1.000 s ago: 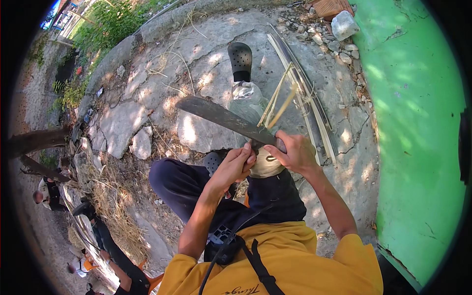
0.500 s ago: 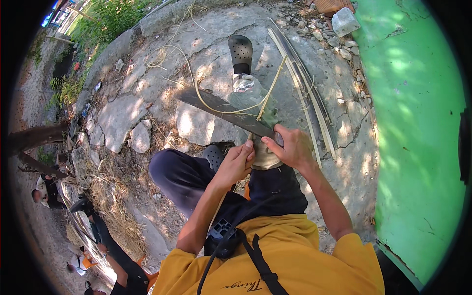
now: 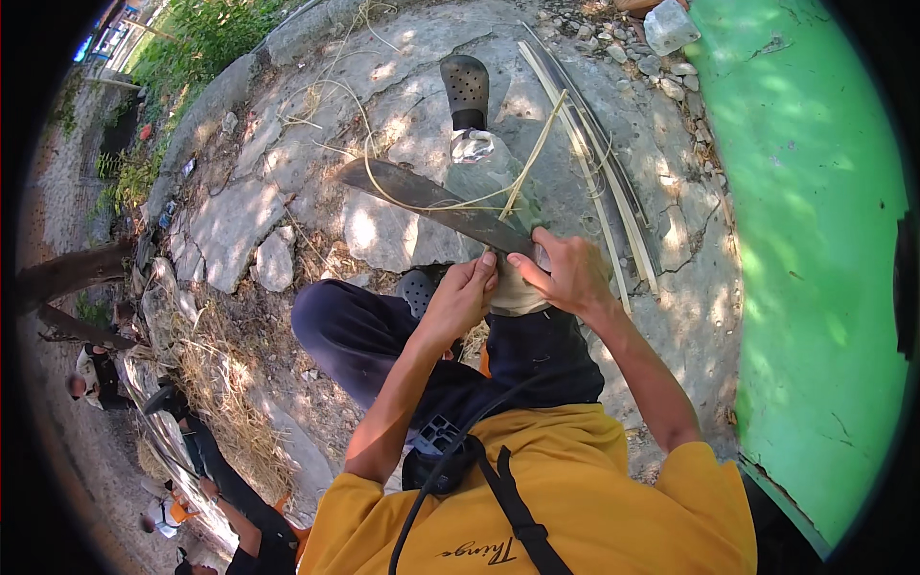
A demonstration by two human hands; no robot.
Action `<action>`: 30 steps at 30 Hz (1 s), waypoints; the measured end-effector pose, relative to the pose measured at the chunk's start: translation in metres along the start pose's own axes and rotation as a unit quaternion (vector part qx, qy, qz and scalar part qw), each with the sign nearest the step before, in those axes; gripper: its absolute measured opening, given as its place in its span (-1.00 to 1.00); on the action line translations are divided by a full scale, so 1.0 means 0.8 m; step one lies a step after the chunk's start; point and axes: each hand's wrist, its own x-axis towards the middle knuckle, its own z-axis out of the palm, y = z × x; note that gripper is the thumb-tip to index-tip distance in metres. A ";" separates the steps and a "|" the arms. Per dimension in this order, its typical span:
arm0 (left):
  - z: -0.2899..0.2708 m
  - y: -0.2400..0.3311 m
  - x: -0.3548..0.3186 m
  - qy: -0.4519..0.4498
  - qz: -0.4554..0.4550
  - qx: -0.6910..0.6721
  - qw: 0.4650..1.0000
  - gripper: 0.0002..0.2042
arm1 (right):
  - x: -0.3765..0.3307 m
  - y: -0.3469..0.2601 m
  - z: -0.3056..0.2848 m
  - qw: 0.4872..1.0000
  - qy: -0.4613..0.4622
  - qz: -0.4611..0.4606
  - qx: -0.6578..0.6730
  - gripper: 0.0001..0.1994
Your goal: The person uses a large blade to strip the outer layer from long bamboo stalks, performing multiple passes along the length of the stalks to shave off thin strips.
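The right hand (image 3: 573, 276) is closed around the handle of a long dark blade (image 3: 431, 203), which lies across the knee; the left hand (image 3: 462, 299) pinches a thin pale strip (image 3: 533, 159) at the edge. Best, I judge, to draw the strip steadily, fingers kept behind the edge.

Bright dappled sunlight – leaf shadows on ground – sharp centre, fisheye bending, dark rim.

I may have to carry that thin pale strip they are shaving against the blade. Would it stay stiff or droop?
The pale strip probably droops: it is long and very thin. Its shaving already curls, so it likely bends freely. It looks light.
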 end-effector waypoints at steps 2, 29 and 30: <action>0.000 -0.005 0.001 0.006 0.036 0.032 0.999 -0.52 | 0.012 0.003 -0.008 1.000 -0.015 0.017 0.014 -0.52; -0.005 -0.031 0.010 0.035 0.125 0.113 0.985 -0.57 | 0.008 -0.007 -0.003 1.000 0.006 0.007 -0.020 -0.55; -0.001 -0.025 0.003 0.029 0.124 0.113 0.985 -0.57 | 0.014 0.000 -0.009 0.999 -0.005 0.029 -0.018 -0.55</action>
